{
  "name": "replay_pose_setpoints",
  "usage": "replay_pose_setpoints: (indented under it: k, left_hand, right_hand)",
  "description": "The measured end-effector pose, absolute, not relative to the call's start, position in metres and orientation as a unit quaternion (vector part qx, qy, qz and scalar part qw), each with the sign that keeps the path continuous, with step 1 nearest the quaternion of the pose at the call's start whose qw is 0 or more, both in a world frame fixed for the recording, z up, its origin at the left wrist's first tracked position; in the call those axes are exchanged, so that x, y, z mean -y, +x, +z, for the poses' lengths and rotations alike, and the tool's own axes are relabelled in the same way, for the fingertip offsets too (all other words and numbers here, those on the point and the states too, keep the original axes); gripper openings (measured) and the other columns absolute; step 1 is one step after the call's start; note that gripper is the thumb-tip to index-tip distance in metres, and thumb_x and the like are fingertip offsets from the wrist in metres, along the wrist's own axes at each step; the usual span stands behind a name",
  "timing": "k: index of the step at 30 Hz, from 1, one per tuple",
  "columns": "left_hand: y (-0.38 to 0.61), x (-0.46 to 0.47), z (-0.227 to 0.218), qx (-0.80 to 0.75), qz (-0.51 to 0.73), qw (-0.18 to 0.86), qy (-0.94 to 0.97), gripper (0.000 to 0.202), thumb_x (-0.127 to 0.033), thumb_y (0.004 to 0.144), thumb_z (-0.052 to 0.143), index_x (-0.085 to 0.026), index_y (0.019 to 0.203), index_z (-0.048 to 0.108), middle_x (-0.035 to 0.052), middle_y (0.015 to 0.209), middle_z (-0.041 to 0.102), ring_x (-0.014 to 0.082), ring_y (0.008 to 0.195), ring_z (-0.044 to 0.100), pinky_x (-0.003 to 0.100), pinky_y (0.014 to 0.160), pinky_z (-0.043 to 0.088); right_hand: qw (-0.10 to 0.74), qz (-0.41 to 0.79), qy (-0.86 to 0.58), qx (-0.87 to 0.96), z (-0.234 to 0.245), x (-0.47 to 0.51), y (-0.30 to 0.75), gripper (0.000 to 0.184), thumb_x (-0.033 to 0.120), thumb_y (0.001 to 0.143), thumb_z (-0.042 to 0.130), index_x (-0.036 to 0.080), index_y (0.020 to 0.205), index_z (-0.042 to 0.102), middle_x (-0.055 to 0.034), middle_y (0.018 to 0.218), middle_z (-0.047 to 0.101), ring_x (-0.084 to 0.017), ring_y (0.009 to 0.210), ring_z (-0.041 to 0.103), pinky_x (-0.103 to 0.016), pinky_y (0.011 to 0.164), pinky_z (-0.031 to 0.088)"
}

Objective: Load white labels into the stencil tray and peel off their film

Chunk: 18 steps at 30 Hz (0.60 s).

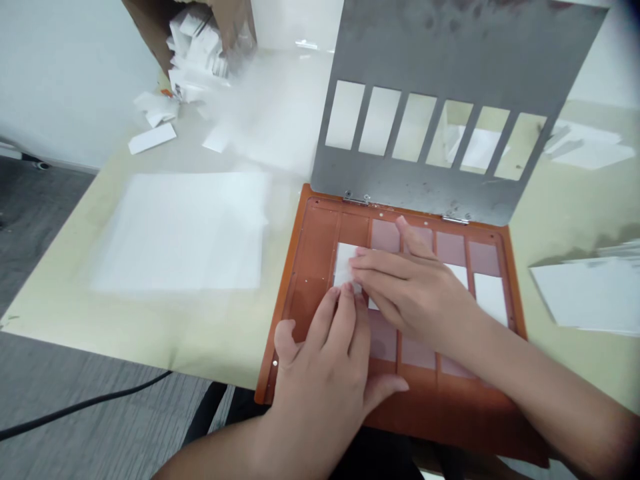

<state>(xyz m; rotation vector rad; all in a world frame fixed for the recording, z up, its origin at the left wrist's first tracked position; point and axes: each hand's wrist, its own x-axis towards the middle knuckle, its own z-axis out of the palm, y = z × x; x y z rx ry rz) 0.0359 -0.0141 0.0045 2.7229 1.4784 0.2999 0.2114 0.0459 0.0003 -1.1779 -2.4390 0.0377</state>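
Note:
My left hand (325, 360) lies with its fingers stretched out, fingertips on the lower edge of a small white card (345, 261). From the right, my right hand (415, 287) reaches over and rests its extended fingertips on the same card's right side. The card sits in a slot of an orange-brown tray (310, 240). Two more white cards show to the right, one plain white card (491, 297) and one partly covered by my right hand. Pinkish translucent strips (450, 249) lie in several slots. Hinged to the tray's far edge, a grey metal plate (450, 60) with rectangular windows stands raised.
Translucent white sheets (190, 233) lie left of the tray. A cardboard box (235, 27) with white paper pieces (195, 47) stands at the back left. Stacks of white cards (590, 293) are at the right. A black cable (90, 407) runs below the table's front edge.

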Motion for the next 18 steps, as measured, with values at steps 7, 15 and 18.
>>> replay_pose_setpoints:
  k: [7, 15, 18]
  left_hand:
    - [0.0360, 0.0144, 0.0060, -0.459, 0.063, 0.010, 0.886, 0.072, -0.066, 0.098, 0.031, -0.012, 0.140, 0.054, 0.0079, 0.146, 0.058, 0.0284, 0.126, 0.055, 0.047, 0.085, 0.046]
    - [0.0356, 0.0133, 0.0072, -0.456, 0.057, 0.007, 0.888, 0.072, -0.065, 0.098, 0.032, -0.012, 0.140, 0.054, 0.0097, 0.149, 0.055, 0.0292, 0.127, 0.056, 0.045, 0.086, 0.046]
    - [0.0357, 0.0126, 0.0065, -0.460, 0.059, 0.007, 0.886, 0.071, -0.064, 0.100, 0.026, -0.012, 0.140, 0.053, 0.0088, 0.149, 0.054, 0.0272, 0.128, 0.055, 0.045, 0.087, 0.046]
  right_hand:
    - [0.225, 0.019, -0.419, 0.880, -0.0024, -0.0471, 0.2146, 0.034, -0.003, 0.087, 0.044, 0.022, 0.083, 0.066, 0.0015, 0.085, 0.073, -0.014, 0.071, 0.071, -0.050, 0.116, 0.044]
    - [0.222, 0.040, -0.417, 0.880, -0.0032, -0.0473, 0.2177, 0.036, -0.001, 0.089, 0.042, 0.024, 0.087, 0.068, 0.0018, 0.089, 0.074, -0.015, 0.077, 0.071, -0.053, 0.116, 0.043]
    - [0.206, 0.024, -0.418, 0.885, -0.0030, -0.0471, 0.2173, 0.036, -0.001, 0.089, 0.041, 0.024, 0.083, 0.067, 0.0026, 0.087, 0.072, -0.014, 0.074, 0.070, -0.052, 0.116, 0.043]
